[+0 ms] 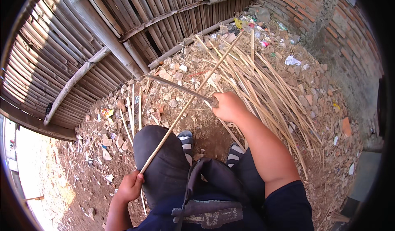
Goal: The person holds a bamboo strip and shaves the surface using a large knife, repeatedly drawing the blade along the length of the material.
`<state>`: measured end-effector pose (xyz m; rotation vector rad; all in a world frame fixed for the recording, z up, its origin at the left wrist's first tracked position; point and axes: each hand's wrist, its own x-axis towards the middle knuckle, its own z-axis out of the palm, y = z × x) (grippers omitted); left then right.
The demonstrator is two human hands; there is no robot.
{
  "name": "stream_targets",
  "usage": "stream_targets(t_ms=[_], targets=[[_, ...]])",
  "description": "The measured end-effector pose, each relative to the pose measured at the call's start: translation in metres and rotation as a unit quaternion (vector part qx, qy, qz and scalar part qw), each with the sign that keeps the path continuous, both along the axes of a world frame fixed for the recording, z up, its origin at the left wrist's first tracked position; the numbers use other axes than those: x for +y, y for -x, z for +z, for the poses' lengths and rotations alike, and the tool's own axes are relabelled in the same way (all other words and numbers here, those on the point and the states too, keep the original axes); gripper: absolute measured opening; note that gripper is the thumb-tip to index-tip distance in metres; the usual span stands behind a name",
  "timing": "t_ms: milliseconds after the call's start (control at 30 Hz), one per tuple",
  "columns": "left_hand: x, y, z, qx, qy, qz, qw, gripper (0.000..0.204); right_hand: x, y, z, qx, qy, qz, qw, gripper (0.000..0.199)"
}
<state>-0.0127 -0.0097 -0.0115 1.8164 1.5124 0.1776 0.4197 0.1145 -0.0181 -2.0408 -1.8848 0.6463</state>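
Observation:
My left hand point(131, 185) is closed around the lower end of a long bamboo strip point(168, 133), beside my left knee. The strip slants up and away to the right, passing over that knee. In my right fist point(228, 106) is the handle of a long-bladed knife point(175, 85), its dark blade pointing left and away. Blade and strip cross in front of me, close to my right hand; whether the edge bites into the strip I cannot tell. Fingers hide most of the knife handle.
A heap of bamboo strips point(263, 87) lies on the right, with several shorter strips point(133, 107) left of centre. Rubble and litter point(263, 37) cover the ground. A bamboo-slat wall point(164, 12) stands at the back left, a brick wall point(304, 8) at the right.

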Motion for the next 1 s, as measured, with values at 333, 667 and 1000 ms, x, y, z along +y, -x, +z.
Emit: stream_targets(t_ms=[333,667,1000], targets=[[-0.001,-0.001,0.005,0.038,0.013,0.003,0.999,0.042,0.010,-0.023,0.007,0.032,0.067,-0.049,0.996,0.024],[-0.001,-0.011,0.003,0.041,-0.034,0.000,0.999,0.042,0.009,-0.029,-0.016,0.043,0.001,-0.048,0.998,0.022],[-0.006,-0.008,-0.005,0.023,-0.053,-0.008,0.998,0.040,0.001,-0.019,0.013,-0.021,0.045,0.010,0.999,0.024]])
